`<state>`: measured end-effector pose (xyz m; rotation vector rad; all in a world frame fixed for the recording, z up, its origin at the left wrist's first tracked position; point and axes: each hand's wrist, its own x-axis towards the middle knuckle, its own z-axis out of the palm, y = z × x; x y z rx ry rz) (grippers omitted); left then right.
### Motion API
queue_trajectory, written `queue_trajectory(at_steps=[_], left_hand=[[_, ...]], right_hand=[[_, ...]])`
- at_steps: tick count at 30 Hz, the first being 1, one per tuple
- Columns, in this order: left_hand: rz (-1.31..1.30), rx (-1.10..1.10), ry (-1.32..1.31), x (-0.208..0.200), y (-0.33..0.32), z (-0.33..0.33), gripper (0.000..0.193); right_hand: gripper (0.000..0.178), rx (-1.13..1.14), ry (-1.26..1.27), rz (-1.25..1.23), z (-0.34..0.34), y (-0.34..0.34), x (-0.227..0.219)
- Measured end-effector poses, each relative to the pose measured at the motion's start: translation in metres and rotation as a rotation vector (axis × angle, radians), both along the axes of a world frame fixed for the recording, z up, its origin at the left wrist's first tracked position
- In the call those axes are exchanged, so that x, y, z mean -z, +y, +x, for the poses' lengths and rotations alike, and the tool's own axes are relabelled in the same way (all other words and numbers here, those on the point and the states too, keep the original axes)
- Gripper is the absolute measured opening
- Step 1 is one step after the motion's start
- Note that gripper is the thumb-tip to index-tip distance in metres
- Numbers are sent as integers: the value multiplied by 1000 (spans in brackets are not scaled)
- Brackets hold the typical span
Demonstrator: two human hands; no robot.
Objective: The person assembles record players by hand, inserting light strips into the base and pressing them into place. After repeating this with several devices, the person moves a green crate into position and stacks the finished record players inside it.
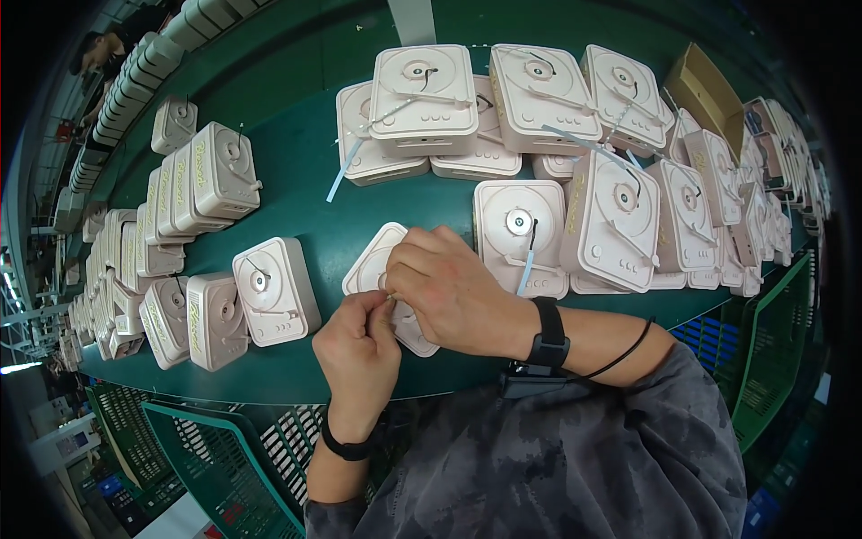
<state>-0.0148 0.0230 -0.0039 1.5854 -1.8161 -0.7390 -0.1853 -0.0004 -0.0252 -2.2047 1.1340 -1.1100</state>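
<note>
A pale pink record-player-shaped casing [365, 268] lies tilted on the green table in front of me, mostly covered by my hands. My left hand [359, 349] is closed in a pinch over its near edge, thumb and finger pressed together. Right against those fingertips, my right hand [449, 286] is curled with its fingers bent down over the casing. Whatever is between the fingers is too small and hidden to name. Just right of my hands, another such casing [489, 202] shows a silver disc, a black wire and a light blue strip.
Stacked pink casings [422, 94] stand at the back and along the right, some with blue strips. More casings [274, 292] are rowed at left. A cardboard box [705, 94] sits back right. Green crates [211, 458] stand below the table edge. Another person [103, 54] is far left.
</note>
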Motion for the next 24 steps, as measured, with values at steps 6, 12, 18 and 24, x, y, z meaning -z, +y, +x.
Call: queue_trajectory(at_steps=[6, 12, 18, 24], left_hand=[[-87, 70, -76, 10, -3, 5, 4], [-530, 34, -308, 0, 0, 4, 38], [-446, 492, -31, -39, 5, -99, 64], [-557, 721, -322, -25, 7, -186, 79]], right_hand=[[14, 103, 128, -78, 1, 5, 4], [48, 246, -28, -201, -42, 44, -61], [73, 1137, 451, -74, -177, 123, -88], [77, 1238, 255, 288, -185, 135, -61]])
